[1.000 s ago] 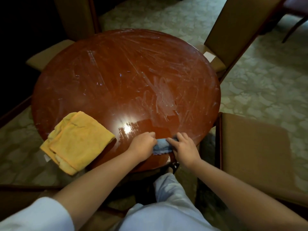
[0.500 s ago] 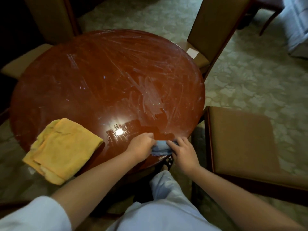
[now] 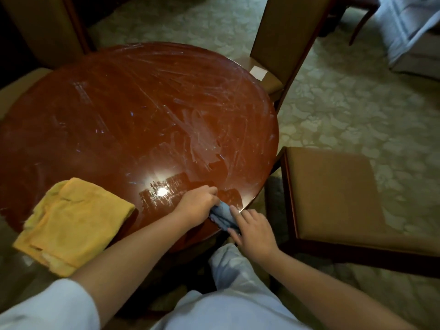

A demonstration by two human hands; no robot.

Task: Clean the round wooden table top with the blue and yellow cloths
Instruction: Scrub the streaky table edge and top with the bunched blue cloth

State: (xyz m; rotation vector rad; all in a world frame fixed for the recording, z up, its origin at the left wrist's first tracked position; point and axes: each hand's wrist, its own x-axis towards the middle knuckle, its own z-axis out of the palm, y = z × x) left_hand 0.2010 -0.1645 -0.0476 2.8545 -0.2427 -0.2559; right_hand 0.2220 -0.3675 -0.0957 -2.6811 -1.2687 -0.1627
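Observation:
The round wooden table top [image 3: 133,120] is reddish brown, glossy, and streaked with whitish smears. A small blue cloth [image 3: 222,216] lies bunched at the near right edge of the table. My left hand [image 3: 196,207] is closed around its left part. My right hand [image 3: 253,232] rests against its right side at the table's rim, fingers on the fabric; most of the cloth is hidden between the hands. A folded yellow cloth [image 3: 71,222] lies at the near left edge, partly hanging over it, untouched.
A brown padded chair [image 3: 338,198] stands close to the table on the right, another chair [image 3: 283,41] at the far right, and a third [image 3: 45,27] at the far left. Patterned carpet [image 3: 357,108] surrounds the table. My white-trousered knee [image 3: 231,265] is below the rim.
The view has shifted, so the table sits further left in frame. The blue cloth has moved toward the table's rim, and my right hand has dropped lower beside it.

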